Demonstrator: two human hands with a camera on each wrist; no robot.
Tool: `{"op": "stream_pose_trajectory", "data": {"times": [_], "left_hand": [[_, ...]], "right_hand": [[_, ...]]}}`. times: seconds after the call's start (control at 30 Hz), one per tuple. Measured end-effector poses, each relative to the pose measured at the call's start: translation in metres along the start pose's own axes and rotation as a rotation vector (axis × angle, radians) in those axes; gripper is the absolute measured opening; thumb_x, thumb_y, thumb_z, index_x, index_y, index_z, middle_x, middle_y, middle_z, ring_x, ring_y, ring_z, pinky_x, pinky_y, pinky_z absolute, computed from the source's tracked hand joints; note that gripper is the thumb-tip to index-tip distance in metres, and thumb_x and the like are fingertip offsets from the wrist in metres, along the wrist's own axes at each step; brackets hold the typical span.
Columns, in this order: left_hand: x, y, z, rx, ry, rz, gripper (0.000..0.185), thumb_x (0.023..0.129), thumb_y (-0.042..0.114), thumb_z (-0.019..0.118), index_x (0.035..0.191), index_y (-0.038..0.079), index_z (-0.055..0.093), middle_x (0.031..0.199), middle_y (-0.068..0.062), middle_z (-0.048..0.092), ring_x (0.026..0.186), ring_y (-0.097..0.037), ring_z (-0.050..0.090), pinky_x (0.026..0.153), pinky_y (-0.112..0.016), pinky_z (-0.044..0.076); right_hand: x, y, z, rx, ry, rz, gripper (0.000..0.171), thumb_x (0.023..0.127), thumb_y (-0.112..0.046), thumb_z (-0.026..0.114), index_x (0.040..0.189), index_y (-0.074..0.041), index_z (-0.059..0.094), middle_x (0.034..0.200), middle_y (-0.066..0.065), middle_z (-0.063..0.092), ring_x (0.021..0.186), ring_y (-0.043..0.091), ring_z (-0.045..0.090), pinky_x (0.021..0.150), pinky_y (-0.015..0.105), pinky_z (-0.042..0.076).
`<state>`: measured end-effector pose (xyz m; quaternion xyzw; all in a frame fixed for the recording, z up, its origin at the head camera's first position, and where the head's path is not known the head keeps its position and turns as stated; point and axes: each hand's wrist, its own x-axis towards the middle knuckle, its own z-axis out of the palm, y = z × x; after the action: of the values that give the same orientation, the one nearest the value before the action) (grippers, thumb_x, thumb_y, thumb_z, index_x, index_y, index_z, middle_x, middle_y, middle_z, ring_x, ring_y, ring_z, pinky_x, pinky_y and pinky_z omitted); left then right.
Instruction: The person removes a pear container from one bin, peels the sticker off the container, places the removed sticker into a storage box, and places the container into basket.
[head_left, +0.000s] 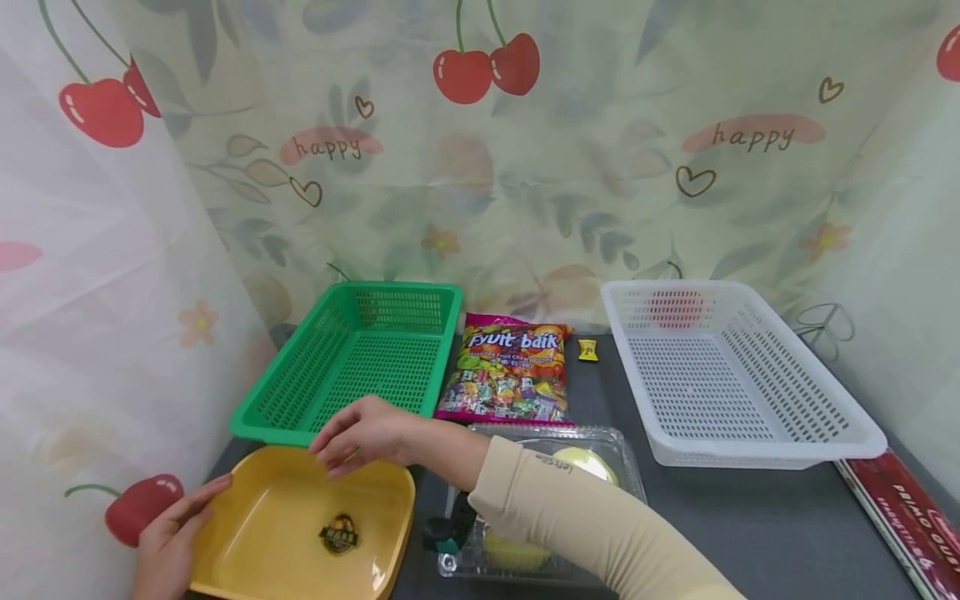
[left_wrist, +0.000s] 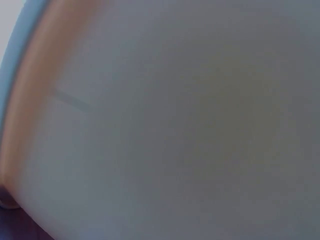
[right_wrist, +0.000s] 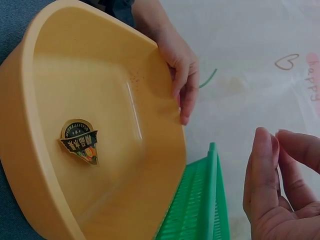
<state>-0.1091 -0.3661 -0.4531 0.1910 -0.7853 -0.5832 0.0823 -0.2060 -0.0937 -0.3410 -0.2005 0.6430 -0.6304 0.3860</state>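
A yellow basin (head_left: 262, 533) stands at the front left, with a black-and-gold fruit label (head_left: 339, 533) on its floor. My left hand (head_left: 174, 533) holds the basin's left rim; the right wrist view shows its fingers lying over the edge. Above the basin's far side hovers my right hand (head_left: 367, 437), its fingers loosely bent. In the right wrist view, the thumb and fingertips of that right hand (right_wrist: 280, 195) come close together, with nothing visible between them. The left wrist view is blurred, filled by a pale surface.
Behind the basin sits a green basket (head_left: 352, 367). A fruit candy bag (head_left: 510, 371) and a small yellow wrapped candy (head_left: 588, 350) lie beside it. My right forearm crosses a clear plastic box (head_left: 626, 458). A white basket (head_left: 697, 383) and a red packet (head_left: 907, 517) are to the right.
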Motion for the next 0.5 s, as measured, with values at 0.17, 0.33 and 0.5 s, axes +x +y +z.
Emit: {"op": "stream_pose_trajectory", "data": {"times": [0.17,0.33,0.5], "left_hand": [[-0.001,0.004,0.001,0.106,0.012,-0.015,0.039,0.100,0.020,0.039,0.135,0.002,0.046,0.094,0.040,0.053,0.085,0.028,0.044,0.072,-0.001,0.044],[-0.005,0.013,-0.002,0.190,0.033,-0.008,0.047,0.099,0.030,0.042,0.137,0.002,0.042,0.100,0.034,0.056,0.084,0.025,0.045,0.070,-0.003,0.045],[-0.011,0.027,0.000,0.334,0.116,0.055,0.053,0.097,0.040,0.040,0.143,0.012,0.036,0.141,-0.004,0.048,0.111,0.002,0.049,0.076,-0.002,0.043]], "right_hand": [[-0.003,0.000,-0.006,-0.012,-0.014,-0.001,0.019,0.086,0.005,0.058,0.104,0.010,0.064,0.093,0.015,0.068,0.067,0.013,0.062,0.071,0.032,0.057],[-0.007,-0.002,-0.014,0.012,-0.002,0.012,0.020,0.086,0.004,0.059,0.105,0.010,0.064,0.091,0.015,0.068,0.067,0.013,0.062,0.074,0.034,0.057],[-0.013,-0.006,-0.024,0.019,0.024,0.017,0.021,0.086,0.002,0.060,0.106,0.008,0.065,0.088,0.009,0.068,0.067,0.013,0.063,0.081,0.039,0.055]]}}
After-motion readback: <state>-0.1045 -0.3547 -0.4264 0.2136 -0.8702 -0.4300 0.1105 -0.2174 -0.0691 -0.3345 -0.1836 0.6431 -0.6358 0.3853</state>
